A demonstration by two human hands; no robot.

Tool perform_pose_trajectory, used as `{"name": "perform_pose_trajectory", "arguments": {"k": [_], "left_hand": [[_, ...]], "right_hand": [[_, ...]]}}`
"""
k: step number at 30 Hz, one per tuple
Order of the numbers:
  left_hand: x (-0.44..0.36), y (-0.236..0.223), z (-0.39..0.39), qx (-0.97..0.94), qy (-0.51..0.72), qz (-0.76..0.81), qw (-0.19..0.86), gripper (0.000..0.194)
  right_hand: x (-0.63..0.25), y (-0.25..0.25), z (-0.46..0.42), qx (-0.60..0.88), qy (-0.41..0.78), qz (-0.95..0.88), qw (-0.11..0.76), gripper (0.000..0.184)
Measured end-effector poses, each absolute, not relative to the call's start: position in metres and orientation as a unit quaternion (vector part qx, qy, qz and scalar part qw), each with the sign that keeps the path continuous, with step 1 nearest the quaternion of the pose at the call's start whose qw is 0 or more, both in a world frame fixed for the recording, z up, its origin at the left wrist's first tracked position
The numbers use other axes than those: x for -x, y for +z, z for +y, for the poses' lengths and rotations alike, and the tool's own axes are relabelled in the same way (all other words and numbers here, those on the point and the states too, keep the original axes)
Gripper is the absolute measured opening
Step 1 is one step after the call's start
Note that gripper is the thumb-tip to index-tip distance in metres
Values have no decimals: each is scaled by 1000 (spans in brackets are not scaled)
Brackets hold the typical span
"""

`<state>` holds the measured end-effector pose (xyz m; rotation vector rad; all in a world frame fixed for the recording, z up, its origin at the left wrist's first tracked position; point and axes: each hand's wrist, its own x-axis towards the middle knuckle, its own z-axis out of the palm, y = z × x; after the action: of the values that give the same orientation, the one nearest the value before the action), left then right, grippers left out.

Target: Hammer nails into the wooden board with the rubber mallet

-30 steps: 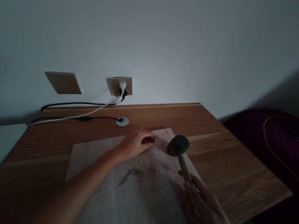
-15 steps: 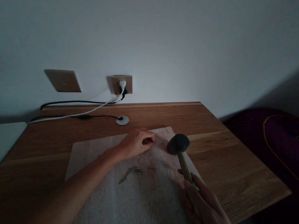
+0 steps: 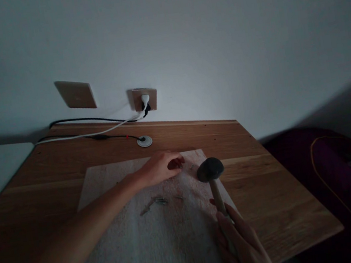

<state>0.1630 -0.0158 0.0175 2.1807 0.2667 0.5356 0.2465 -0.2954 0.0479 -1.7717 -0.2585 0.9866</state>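
My right hand (image 3: pixel 240 245) is wrapped round the wooden handle of a hammer (image 3: pixel 211 174), whose dark head hovers over the far right part of a pale board (image 3: pixel 129 239) lying on the wooden desk (image 3: pixel 269 187). My left hand (image 3: pixel 161 166) reaches across the board, fingertips pinched together just left of the hammer head; what they pinch is too small and dark to make out. Several loose nails (image 3: pixel 155 203) lie on the board near its middle.
A wall socket (image 3: pixel 144 99) with a white plug and a blank wall plate (image 3: pixel 76 95) sit above the desk's far edge. Black and white cables (image 3: pixel 90 133) run along the back to a round grommet (image 3: pixel 144 142). A dark purple cushion (image 3: pixel 344 181) lies right of the desk.
Almost nothing has moved. My left fingertips have shifted slightly toward the hammer head; the hammer stays in the same place.
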Motion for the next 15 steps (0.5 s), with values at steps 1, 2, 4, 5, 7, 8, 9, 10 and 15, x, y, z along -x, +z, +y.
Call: {"name": "perform_pose_trajectory", "arguments": {"k": [1, 2, 4, 5, 7, 8, 9, 10, 15], "left_hand": [[-163, 17, -16, -873, 212, 108, 426, 20], [-164, 17, -16, -873, 211, 110, 426, 21], [-164, 17, -16, -875, 209, 117, 421, 23], [-164, 18, -16, -878, 208, 122, 414, 24], [-164, 19, -16, -886, 208, 132, 394, 25], [-163, 19, -15, -890, 209, 135, 381, 24], [-163, 19, -15, -894, 211, 136, 371, 23], [-163, 19, -15, -897, 211, 137, 363, 21], [-164, 17, -14, -904, 199, 124, 359, 14]], "right_hand": [[-247, 48, -296, 741, 414, -107, 518, 93], [-247, 49, -296, 743, 416, -103, 513, 94], [-247, 50, -296, 744, 423, -97, 509, 97], [-247, 50, -295, 740, 427, -99, 510, 98], [-248, 50, -295, 735, 427, -106, 515, 96], [-248, 49, -295, 734, 424, -109, 520, 94], [-248, 49, -294, 731, 422, -111, 525, 93], [-248, 49, -294, 728, 419, -111, 531, 92], [-246, 49, -292, 719, 415, -104, 548, 86]]}}
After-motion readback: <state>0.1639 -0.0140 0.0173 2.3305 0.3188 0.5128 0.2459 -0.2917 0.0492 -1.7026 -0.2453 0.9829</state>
